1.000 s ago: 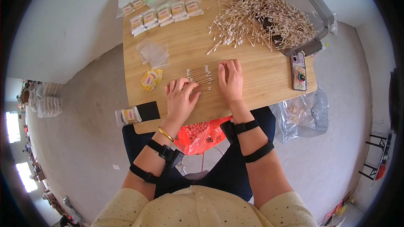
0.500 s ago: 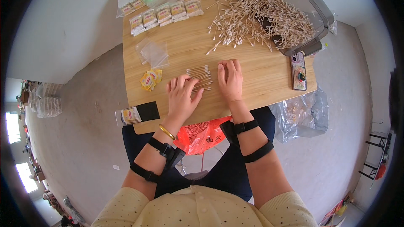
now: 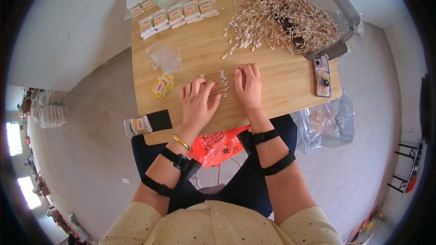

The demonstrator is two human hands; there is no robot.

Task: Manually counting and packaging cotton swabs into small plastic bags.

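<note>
A loose row of cotton swabs [image 3: 220, 78] lies side by side on the wooden table, between my two hands. My left hand [image 3: 198, 100] rests over their left ends, its fingers spread and the fingertips touching the swabs. To the right of the row, my right hand [image 3: 248, 87] lies on the tabletop with its fingers curled in; nothing shows in them. Yellow printed cards [image 3: 162, 85] are piled left of my left hand. Clear small plastic bags [image 3: 166, 57] lie just beyond those cards.
A big heap of swabs [image 3: 272, 20] spills from a grey translucent bin [image 3: 343, 7] at the far right. Packed swab bags [image 3: 176, 14] line the back left. A phone [image 3: 322, 77] lies at the right edge, a filled packet [image 3: 141, 125] on a black holder [image 3: 160, 119] front left.
My left hand has shifted very slightly to the right over the swabs. My right hand stays in place.
</note>
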